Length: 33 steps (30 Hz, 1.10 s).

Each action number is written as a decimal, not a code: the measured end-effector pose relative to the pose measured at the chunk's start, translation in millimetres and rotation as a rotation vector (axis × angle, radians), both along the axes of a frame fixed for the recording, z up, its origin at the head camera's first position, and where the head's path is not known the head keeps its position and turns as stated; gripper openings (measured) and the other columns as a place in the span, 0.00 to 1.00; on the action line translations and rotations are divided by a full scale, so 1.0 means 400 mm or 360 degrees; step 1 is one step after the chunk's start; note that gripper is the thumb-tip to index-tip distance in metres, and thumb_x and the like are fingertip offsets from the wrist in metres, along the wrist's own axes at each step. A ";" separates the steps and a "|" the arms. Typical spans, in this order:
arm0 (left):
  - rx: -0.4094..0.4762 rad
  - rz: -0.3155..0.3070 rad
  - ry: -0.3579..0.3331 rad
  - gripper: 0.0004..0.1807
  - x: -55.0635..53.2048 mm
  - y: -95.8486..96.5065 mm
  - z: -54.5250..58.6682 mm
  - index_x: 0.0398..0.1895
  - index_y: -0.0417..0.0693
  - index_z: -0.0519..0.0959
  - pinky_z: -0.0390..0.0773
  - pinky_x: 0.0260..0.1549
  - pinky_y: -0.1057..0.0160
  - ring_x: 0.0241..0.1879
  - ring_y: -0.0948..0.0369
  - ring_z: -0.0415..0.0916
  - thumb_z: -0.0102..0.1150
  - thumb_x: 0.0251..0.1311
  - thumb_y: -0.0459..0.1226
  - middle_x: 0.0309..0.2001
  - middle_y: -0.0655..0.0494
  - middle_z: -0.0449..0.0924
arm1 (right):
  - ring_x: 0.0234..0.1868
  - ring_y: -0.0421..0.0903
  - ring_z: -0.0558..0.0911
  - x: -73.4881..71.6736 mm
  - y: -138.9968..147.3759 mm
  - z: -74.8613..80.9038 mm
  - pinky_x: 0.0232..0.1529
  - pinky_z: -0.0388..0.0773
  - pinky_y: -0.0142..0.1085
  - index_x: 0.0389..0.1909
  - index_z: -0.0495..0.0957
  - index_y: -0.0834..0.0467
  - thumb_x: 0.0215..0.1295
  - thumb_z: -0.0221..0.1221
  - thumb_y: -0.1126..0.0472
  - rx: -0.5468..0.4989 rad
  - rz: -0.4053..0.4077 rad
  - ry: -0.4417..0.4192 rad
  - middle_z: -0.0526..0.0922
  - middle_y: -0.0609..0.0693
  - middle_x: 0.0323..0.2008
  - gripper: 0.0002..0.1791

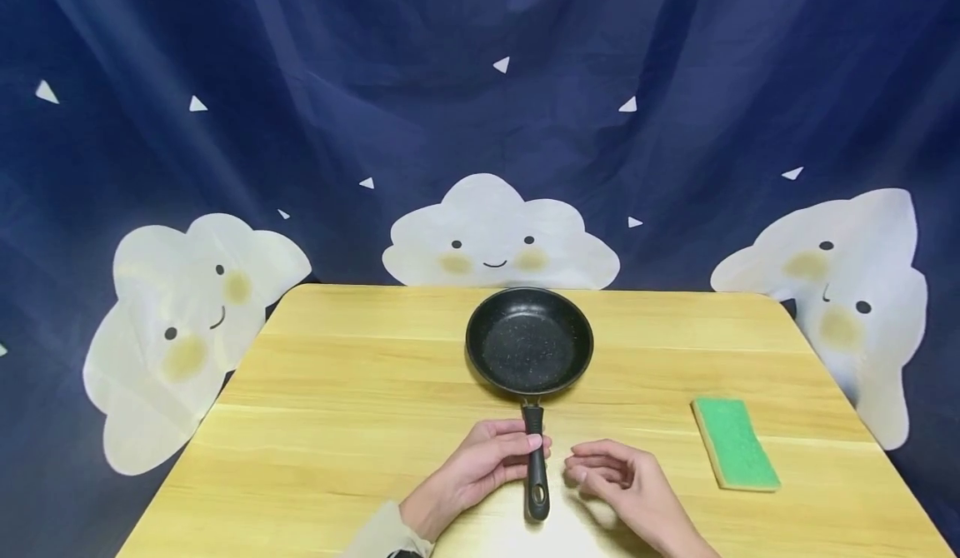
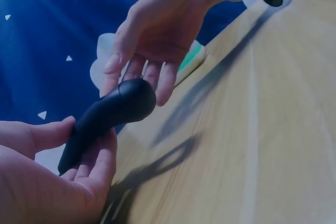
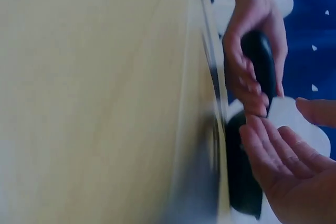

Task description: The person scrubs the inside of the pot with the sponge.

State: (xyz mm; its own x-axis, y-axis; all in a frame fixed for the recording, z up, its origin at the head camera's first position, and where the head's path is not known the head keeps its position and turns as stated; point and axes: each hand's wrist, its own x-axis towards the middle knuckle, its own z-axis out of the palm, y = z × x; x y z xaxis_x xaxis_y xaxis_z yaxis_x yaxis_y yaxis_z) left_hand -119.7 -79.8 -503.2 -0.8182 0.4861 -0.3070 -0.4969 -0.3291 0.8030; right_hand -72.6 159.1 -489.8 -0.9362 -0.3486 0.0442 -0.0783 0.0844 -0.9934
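A black frying pan (image 1: 529, 343) with a speckled inside sits in the middle of the wooden table, its handle (image 1: 536, 466) toward me. My left hand (image 1: 491, 462) grips that handle, thumb on top and fingers beneath, as the left wrist view also shows. Just right of the handle, my right hand (image 1: 626, 487) hovers apart from it with loosely bent fingers and holds nothing. In the right wrist view, the fingers of this right hand (image 3: 294, 166) reach toward the handle (image 3: 260, 61). A green-topped sponge (image 1: 737, 444) lies to the right.
The light wooden table (image 1: 337, 400) has rounded far corners. Behind it hangs a dark blue curtain (image 1: 420, 67) printed with white clouds and small triangles. The sponge is near the table's right side.
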 end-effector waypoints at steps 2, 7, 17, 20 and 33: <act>0.0032 -0.0021 0.0005 0.23 0.009 0.013 -0.004 0.61 0.22 0.72 0.85 0.42 0.63 0.45 0.58 0.85 0.63 0.68 0.30 0.44 0.45 0.87 | 0.45 0.45 0.88 0.003 0.027 0.005 0.47 0.84 0.38 0.55 0.78 0.72 0.69 0.64 0.67 0.0178 -0.0150 0.0142 0.86 0.64 0.47 0.17; 0.0101 -0.0071 0.0006 0.23 0.024 0.045 -0.015 0.61 0.24 0.72 0.85 0.40 0.63 0.43 0.59 0.85 0.63 0.68 0.31 0.44 0.47 0.86 | 0.44 0.38 0.86 -0.004 0.108 0.029 0.45 0.82 0.30 0.50 0.83 0.62 0.62 0.70 0.67 0.0573 -0.0528 0.0378 0.88 0.54 0.45 0.15; 0.0049 -0.0050 0.0001 0.22 0.013 0.044 -0.012 0.60 0.26 0.74 0.85 0.40 0.61 0.42 0.58 0.84 0.63 0.67 0.30 0.43 0.47 0.86 | 0.45 0.60 0.84 -0.059 0.234 0.049 0.48 0.80 0.33 0.52 0.82 0.63 0.50 0.76 0.69 0.1120 -0.0767 0.1067 0.86 0.60 0.48 0.26; 0.0031 -0.0025 -0.0007 0.21 0.013 0.034 -0.011 0.59 0.26 0.74 0.85 0.41 0.60 0.42 0.57 0.85 0.63 0.67 0.30 0.43 0.46 0.86 | 0.46 0.67 0.82 -0.075 0.268 0.055 0.42 0.78 0.58 0.55 0.81 0.62 0.50 0.76 0.68 0.1241 -0.0801 0.1118 0.84 0.64 0.50 0.28; 0.0021 -0.0022 0.0013 0.22 0.009 -0.001 -0.003 0.60 0.25 0.72 0.85 0.42 0.61 0.43 0.58 0.85 0.62 0.68 0.30 0.45 0.44 0.85 | 0.51 0.81 0.69 -0.093 0.336 0.014 0.26 0.74 0.66 0.64 0.71 0.61 0.60 0.74 0.52 0.1523 -0.0705 0.0678 0.65 0.80 0.58 0.36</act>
State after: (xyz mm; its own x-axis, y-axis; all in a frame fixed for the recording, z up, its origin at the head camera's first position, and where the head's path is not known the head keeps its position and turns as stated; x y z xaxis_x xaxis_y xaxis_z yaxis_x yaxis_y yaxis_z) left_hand -116.2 -80.2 -504.3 -0.8140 0.5011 -0.2938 -0.4947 -0.3327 0.8029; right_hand -109.7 293.6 -484.4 -0.9580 -0.0526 0.2820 -0.1688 0.8983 -0.4057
